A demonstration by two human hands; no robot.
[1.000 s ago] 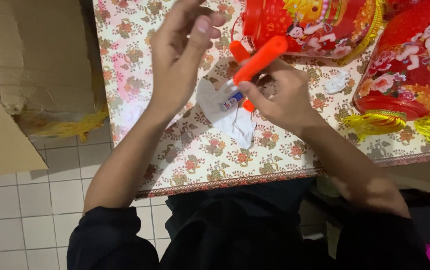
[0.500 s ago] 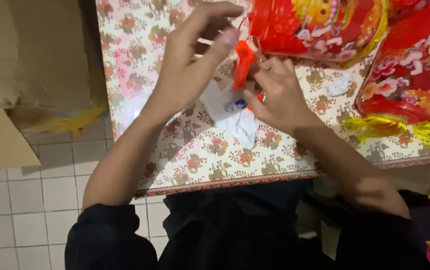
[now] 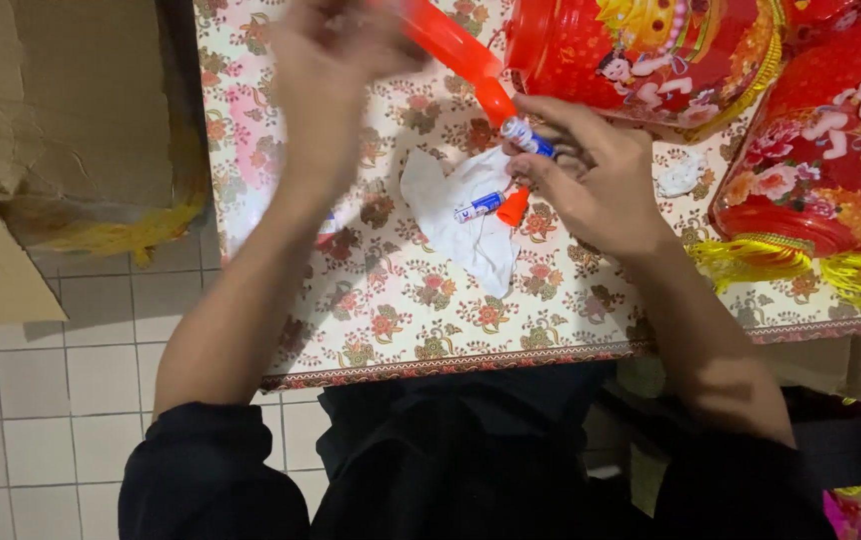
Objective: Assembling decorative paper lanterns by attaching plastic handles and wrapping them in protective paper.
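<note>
Head view, looking down on floral tablecloth [image 3: 391, 300]. Left hand [image 3: 336, 50], blurred at upper centre, grips orange plastic tube [image 3: 451, 45]; finger pose unclear. Right hand [image 3: 591, 185] pinches small blue-and-white battery [image 3: 526, 135] at tube's end. Second battery [image 3: 479, 207] and orange cap [image 3: 514, 208] lie on white tissue [image 3: 466, 215], centre frame. Advice: keep tube steady, align battery with opening. Tube top cut off; red lanterns [image 3: 651, 50] partly out of frame.

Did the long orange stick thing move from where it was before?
Yes. The orange stick has swung up and leftward: its far end now reaches the left hand near the table's far edge, off the white tissue.
</note>
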